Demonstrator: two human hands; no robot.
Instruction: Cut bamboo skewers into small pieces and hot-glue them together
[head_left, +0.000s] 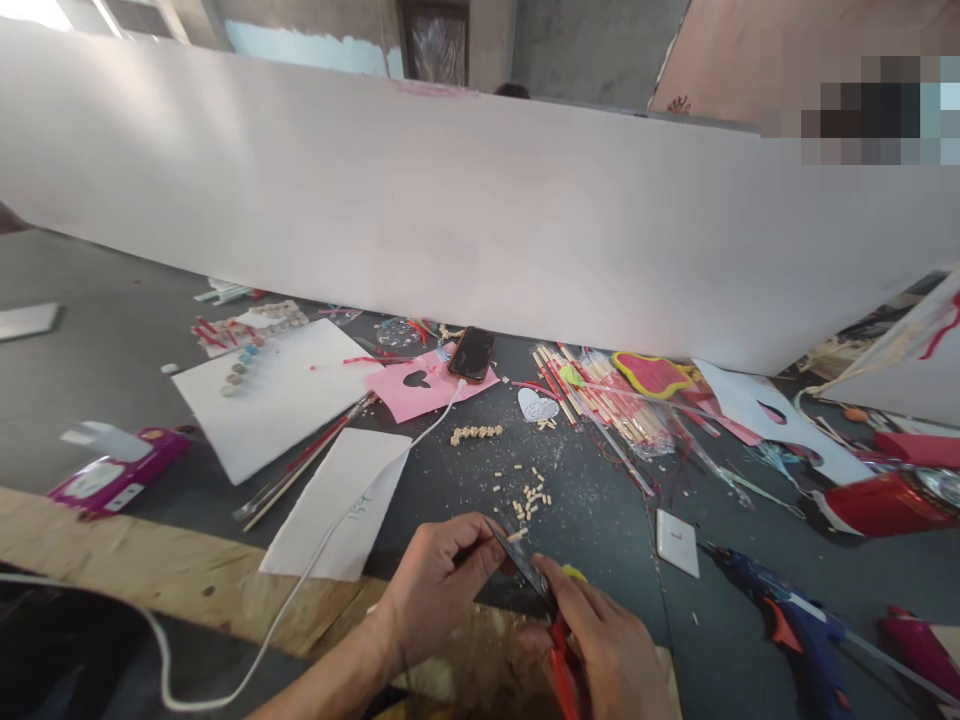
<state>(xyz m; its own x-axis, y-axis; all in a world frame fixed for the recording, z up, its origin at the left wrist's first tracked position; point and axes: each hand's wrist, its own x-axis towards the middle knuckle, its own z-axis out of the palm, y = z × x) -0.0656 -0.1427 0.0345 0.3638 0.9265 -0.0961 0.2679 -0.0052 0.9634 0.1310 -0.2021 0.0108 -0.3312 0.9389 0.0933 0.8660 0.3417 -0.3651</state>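
My right hand (pixel 600 630) is wrapped around the red handles of a pair of scissors (pixel 561 665). Their dark metal blades point up and left, towards my left hand (pixel 446 575). That hand is closed in a pinch beside the blade tips. A thin pale stick (pixel 517 536) shows its end at the blades by my left fingertips; the rest of it is hidden. Just beyond lie several short cut stick pieces (pixel 531 498), scattered on the dark table. Further back is a small row of joined pale pieces (pixel 476 434).
A phone (pixel 472 354) with a white cable rests on pink paper (pixel 405 390). Bundled sticks (pixel 600 400) lie at the back right. On the right are a blue glue gun (pixel 787 600) and a white square (pixel 676 543). A tall white board (pixel 450 210) stands behind.
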